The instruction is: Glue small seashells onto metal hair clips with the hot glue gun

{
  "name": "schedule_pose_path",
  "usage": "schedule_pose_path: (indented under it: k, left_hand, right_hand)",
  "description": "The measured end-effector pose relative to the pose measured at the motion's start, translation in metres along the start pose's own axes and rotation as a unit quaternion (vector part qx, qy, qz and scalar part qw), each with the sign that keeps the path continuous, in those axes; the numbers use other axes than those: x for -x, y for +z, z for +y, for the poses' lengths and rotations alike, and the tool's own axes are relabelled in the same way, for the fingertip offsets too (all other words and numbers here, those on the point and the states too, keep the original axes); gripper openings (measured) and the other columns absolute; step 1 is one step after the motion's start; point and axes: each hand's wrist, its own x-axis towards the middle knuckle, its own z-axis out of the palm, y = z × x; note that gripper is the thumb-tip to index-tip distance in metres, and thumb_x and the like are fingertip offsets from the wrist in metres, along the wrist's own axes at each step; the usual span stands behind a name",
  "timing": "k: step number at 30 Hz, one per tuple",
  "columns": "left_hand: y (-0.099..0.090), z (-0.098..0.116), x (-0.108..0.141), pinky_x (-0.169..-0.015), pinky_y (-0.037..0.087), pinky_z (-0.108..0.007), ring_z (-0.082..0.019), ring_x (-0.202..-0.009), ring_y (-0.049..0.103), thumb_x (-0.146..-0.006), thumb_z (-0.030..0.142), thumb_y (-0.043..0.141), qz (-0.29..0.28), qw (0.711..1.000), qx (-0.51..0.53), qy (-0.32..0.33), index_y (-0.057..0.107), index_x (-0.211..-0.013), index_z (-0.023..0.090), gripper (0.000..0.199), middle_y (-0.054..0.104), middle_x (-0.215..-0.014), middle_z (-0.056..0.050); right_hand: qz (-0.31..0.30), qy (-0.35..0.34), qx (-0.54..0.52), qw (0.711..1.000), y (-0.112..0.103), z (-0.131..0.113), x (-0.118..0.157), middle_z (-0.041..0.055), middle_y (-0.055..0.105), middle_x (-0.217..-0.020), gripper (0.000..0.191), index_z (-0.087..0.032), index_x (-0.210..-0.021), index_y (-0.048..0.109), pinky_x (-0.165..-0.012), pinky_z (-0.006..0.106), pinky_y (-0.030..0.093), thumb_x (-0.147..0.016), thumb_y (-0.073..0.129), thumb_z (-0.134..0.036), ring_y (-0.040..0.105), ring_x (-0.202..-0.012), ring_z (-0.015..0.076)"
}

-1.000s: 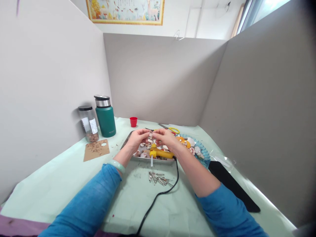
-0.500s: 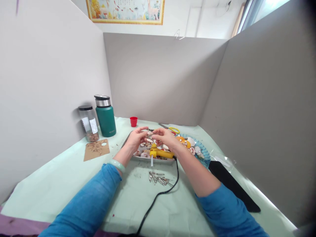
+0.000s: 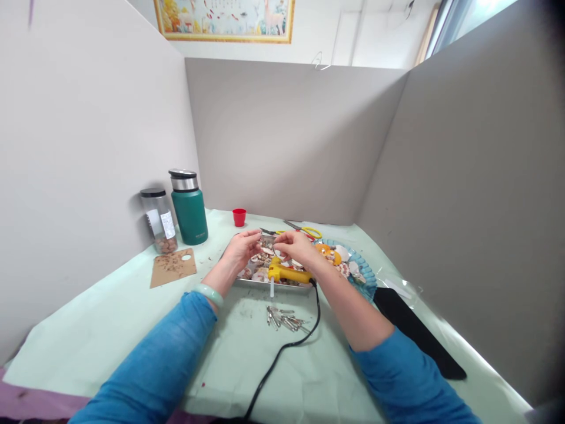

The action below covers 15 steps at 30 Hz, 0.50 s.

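My left hand is above the left part of a metal tray of seashells. Its thumb and fingertips are pinched together; whatever lies between them is too small to tell. To its right is my right hand, also over the tray, with fingertips closed on something thin that I cannot make out. The two hands are a little apart. Below the right hand, a yellow hot glue gun rests across the tray's front, its nozzle pointing left and its black cord running toward me. Small silver metal clips or pins lie heaped in front.
A blue scalloped plate of shells stands right, beside a black mat. Behind the tray are scissors and a red cup. At left are a green bottle, a jar and a brown card.
My hands have drawn slightly apart. The small patterned piece seen between my fingertips is no longer plain to see there. Dark-bladed pliers or scissors behind the hands show more clearly.
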Motion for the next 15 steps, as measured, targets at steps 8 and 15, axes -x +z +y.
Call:
schedule_pose_path:
  k: [8, 15]
  left_hand:
    - [0.001, 0.001, 0.001, -0.053, 0.051, -0.023, -0.009, -0.047, 0.057, -0.07, 0.006, 0.066, 0.015, 1.0, 0.004, 0.002, 0.062, -0.089, 0.008, 0.02, 0.058, -0.057, 0.0]
    - [0.0, 0.001, 0.0, -0.06, 0.054, -0.024, -0.009, -0.052, 0.06, -0.07, 0.006, 0.067, -0.007, 1.0, 0.013, 0.012, 0.062, -0.091, 0.008, 0.022, 0.061, -0.064, -0.001]
  right_hand:
    - [-0.111, -0.043, 0.481, 0.869, -0.013, -0.03, 0.021, 0.0107, 0.07, -0.083, 0.017, -0.019, -0.077, 0.07, -0.064, 0.031, 0.041, -0.068, 0.067, -0.034, 0.063, -0.08, 0.027]
    - [-0.223, 0.027, 0.611, 0.759, -0.002, -0.043, 0.037, 0.0152, 0.068, -0.103, 0.044, -0.015, -0.105, 0.065, -0.069, 0.034, 0.046, -0.067, 0.064, -0.038, 0.063, -0.092, 0.0314]
